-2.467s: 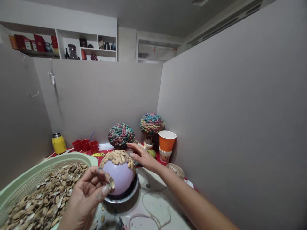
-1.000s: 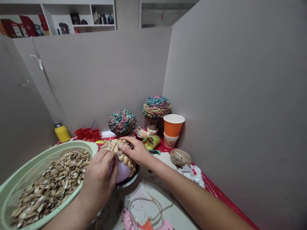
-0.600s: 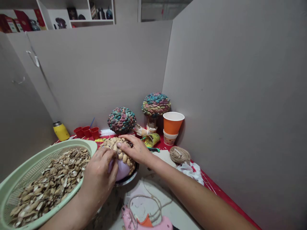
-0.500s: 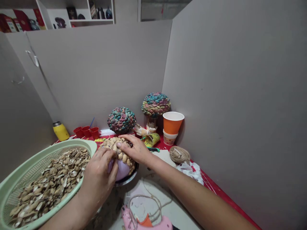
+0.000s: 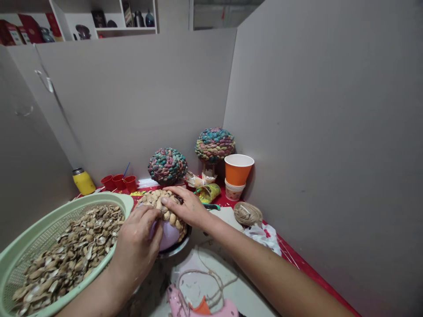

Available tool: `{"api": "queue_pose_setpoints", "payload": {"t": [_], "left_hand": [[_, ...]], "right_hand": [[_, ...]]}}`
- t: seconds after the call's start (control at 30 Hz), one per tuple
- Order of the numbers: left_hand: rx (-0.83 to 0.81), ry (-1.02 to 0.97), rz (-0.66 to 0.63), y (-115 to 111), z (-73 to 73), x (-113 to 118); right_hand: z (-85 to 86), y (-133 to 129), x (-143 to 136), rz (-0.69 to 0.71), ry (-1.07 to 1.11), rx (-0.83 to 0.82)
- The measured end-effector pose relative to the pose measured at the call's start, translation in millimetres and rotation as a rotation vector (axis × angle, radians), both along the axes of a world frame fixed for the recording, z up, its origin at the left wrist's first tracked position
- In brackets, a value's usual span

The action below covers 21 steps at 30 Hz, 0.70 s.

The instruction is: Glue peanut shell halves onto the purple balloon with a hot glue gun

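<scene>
Balloon (image 5: 169,237) partly behind left hand (image 5: 139,235)

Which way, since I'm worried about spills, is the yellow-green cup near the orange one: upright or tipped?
Tipped: the yellow-green cup lies on its side, its mouth facing sideways. I cannot tell whether anything spilled.

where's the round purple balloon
In the head view, left of centre, the balloon, partly covered in tan peanut shells, sits in the round metal bowl, right of the green plastic basket.

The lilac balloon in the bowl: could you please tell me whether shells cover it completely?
No, the lilac balloon shows a bare patch below its shells, beside the left hand.
</scene>
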State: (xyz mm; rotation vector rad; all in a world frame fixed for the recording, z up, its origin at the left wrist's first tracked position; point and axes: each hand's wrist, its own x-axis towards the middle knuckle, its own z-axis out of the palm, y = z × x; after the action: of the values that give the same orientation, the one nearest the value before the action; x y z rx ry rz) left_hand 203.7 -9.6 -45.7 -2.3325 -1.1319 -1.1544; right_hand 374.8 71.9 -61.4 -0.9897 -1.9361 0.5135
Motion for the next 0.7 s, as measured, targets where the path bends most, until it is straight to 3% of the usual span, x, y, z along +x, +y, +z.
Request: {"api": "queue_pose_setpoints", "payload": {"t": [0.37, 0.57, 0.7], "left_hand": [[0.041, -0.053, -0.044, 0.3, -7.5, -2.5], [0.144, -0.223, 0.012, -5.2, -9.2, -6.4], [0.041, -0.348, 0.021, -7.2, -16.2, -3.9]], "right_hand": [[3.7, -3.6, -0.1, 0.013, -0.02, 0.004], [4.1, -4.1, 1.3, 0.015, -0.017, -0.008], [3.4, -3.1, 1.7, 0.019, -0.012, -0.013]]}}
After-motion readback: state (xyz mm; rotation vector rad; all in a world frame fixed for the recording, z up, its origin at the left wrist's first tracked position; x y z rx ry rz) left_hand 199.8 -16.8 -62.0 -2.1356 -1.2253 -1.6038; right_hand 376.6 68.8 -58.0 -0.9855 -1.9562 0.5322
